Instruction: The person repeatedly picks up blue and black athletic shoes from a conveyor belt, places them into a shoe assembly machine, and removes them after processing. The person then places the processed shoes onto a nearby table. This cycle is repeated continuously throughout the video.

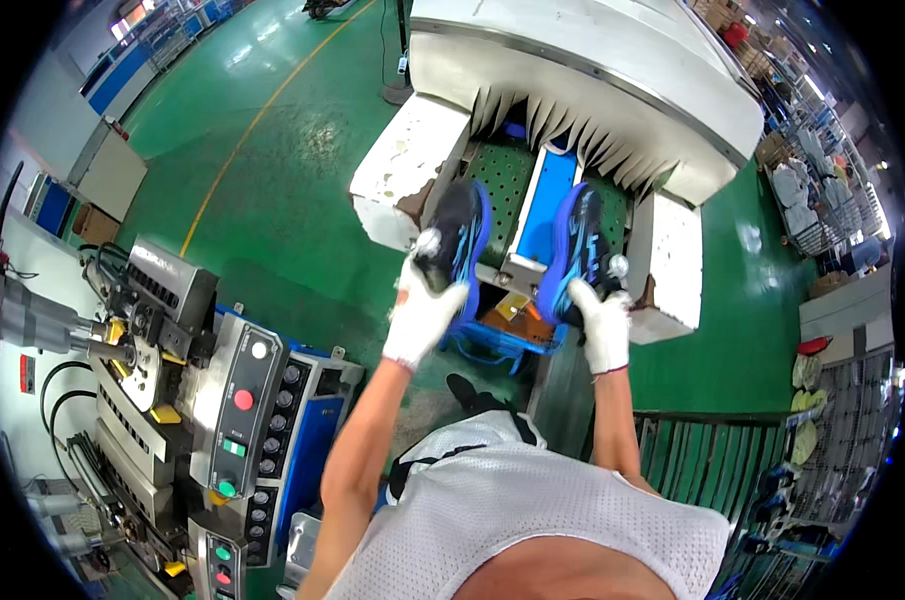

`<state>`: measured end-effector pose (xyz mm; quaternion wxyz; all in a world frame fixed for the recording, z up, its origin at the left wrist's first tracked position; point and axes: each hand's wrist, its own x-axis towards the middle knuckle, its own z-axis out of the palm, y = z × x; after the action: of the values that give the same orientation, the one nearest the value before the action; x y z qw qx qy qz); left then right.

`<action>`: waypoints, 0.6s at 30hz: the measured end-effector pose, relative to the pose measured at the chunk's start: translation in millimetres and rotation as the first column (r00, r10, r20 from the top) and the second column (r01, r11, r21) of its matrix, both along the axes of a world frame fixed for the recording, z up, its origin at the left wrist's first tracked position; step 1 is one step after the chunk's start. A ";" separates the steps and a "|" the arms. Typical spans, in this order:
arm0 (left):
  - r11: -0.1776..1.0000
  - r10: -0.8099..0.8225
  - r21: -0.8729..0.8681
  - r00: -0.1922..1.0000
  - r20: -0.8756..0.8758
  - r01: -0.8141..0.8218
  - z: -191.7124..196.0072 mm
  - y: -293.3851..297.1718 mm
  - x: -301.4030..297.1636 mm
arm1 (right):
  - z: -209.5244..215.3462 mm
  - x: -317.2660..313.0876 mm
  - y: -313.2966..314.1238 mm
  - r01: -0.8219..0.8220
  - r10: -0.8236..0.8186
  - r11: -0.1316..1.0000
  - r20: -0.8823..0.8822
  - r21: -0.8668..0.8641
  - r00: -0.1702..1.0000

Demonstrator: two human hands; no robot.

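Observation:
My left hand [422, 308], in a white knit glove, grips the heel end of a black and blue sports shoe [456, 240] with a purple-blue sole. In the same kind of glove, my right hand [602, 318] is closed round the heel end of a matching shoe [580, 245]. Both shoes point away from me, with their soles turned toward each other. They are over the front opening of a white machine, above its green perforated plates [500, 180] and a blue centre strip [549, 200]. Round pale knobs show near each shoe's heel; what they belong to is unclear.
The machine's white hood [592, 60] has a fringe of flaps [572, 130] over its opening. A blue crate [507, 340] sits below it. To my left is a control panel [242, 400] with buttons and dials; a metal rack [712, 460] is at right.

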<state>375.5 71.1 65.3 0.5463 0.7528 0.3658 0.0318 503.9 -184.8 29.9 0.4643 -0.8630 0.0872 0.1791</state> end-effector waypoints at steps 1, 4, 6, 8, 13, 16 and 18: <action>0.989 -0.047 0.145 0.998 0.034 0.041 -24.1 7.9 36.1 | 1.8 19.5 -0.6 -0.012 0.018 0.997 0.081 -0.079 0.997; 0.949 -0.132 0.298 0.989 0.069 0.106 -72.7 13.8 131.5 | -21.6 84.5 4.5 -0.023 0.098 0.911 0.163 -0.411 0.982; 0.964 -0.114 0.248 0.991 0.063 0.095 -98.7 14.8 184.2 | -34.9 121.0 17.5 -0.004 0.081 0.892 0.150 -0.452 0.985; 0.952 -0.094 0.296 0.995 0.037 0.078 -107.3 22.4 216.3 | -47.9 154.3 25.8 -0.025 0.142 0.879 0.212 -0.477 0.967; 0.948 -0.094 0.314 0.985 0.147 0.043 -82.4 11.7 179.5 | -16.3 168.0 49.2 -0.071 0.339 0.862 0.468 -0.501 0.816; 0.997 -0.034 0.076 0.947 0.320 0.010 -68.7 -22.7 66.5 | 6.4 111.3 70.2 -0.230 0.288 0.954 0.799 -0.193 0.528; 0.974 0.011 0.224 0.993 0.115 -0.037 -96.9 -56.8 -42.6 | 4.9 53.2 100.1 -0.626 0.441 0.770 0.607 0.121 0.661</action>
<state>332.9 14.3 -31.7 0.4765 0.8026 0.3374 0.1222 557.1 -84.7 34.8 0.5279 -0.7755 -0.3399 0.0671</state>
